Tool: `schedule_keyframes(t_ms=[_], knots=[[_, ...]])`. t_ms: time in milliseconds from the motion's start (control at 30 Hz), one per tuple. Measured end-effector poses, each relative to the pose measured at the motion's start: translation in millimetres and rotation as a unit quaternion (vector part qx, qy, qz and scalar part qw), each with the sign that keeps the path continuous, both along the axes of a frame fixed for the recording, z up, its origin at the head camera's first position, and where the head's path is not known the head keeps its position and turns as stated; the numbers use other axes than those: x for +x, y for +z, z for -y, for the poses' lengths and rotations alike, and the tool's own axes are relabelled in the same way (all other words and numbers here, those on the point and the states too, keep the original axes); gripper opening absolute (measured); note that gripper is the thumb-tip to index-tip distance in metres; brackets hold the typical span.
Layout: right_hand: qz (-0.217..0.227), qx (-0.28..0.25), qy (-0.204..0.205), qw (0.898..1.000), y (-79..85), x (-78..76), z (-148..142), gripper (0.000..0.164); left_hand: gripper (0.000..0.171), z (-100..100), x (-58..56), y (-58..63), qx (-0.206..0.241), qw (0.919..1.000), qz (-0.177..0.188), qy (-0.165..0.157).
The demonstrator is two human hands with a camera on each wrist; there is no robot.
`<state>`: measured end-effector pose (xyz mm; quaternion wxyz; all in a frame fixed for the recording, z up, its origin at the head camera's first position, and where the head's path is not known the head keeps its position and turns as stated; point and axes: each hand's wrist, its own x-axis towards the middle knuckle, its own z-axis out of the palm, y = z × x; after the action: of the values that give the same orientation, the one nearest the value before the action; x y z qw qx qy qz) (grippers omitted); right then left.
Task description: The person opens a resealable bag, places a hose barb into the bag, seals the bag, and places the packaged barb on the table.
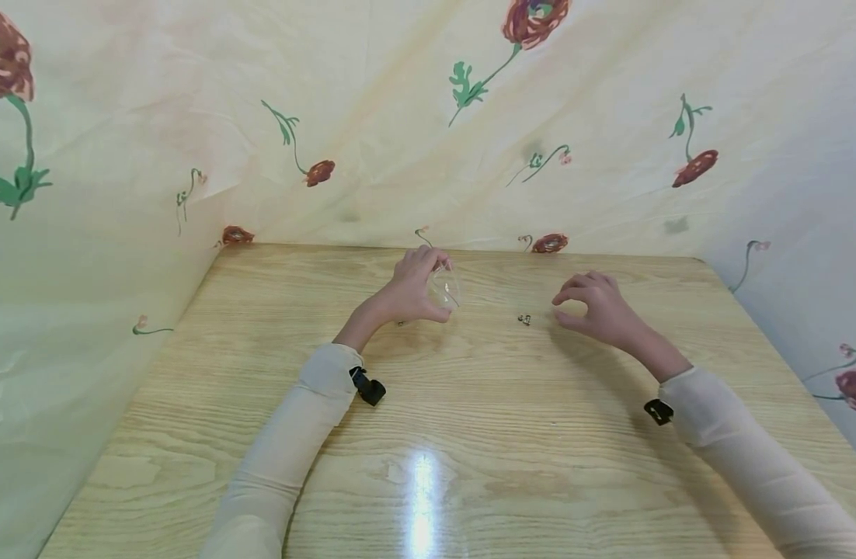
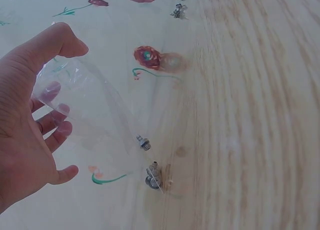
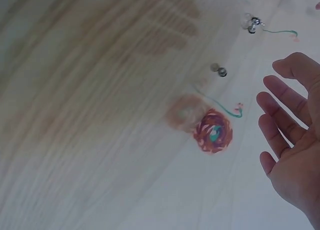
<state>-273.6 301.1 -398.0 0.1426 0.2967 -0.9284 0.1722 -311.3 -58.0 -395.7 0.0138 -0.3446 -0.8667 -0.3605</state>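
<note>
My left hand [image 1: 417, 287] holds a clear plastic bag [image 1: 445, 286] over the far part of the table, with its thumb spread from the fingers. In the left wrist view the fingertips show through the film of the bag [image 2: 85, 100]. Near the bag's lower end are a small threaded metal fitting [image 2: 144, 142] and a cluster of metal fittings [image 2: 154, 176]. My right hand [image 1: 599, 309] hovers with bent fingers and nothing between them. Just left of it lie small metal parts [image 1: 524, 319] on the table. The right wrist view shows the fingers [image 3: 280, 110] loosely curved.
The wooden table [image 1: 470, 404] reflects a bright light near its front. A flowered cloth [image 1: 400, 116] hangs behind it and along both sides. Another small metal part [image 1: 401, 323] shows beside the left wrist. Each wrist wears a black strap [image 1: 368, 387].
</note>
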Motion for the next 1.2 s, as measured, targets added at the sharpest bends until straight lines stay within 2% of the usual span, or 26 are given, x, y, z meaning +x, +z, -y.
schedule_keyframes(t_ms=[267, 733, 1200], knots=[[0.020, 0.019, -0.016, 1.000, -0.9, 1.0, -14, 0.015, 0.066, -1, -0.2, 1.2, -0.002, 1.0000, 0.007, 0.000], [0.076, 0.044, -0.030, 0.996, -5.4, -4.5, -18, 0.019, 0.067, -2, -2.6, 2.3, -0.008, 1.0000, 0.005, 0.003], [0.082, 0.061, -0.029, 0.994, -11.8, -11.1, -18, 0.017, 0.064, -2, -2.5, 2.6, -0.006, 0.9999, 0.011, 0.002]])
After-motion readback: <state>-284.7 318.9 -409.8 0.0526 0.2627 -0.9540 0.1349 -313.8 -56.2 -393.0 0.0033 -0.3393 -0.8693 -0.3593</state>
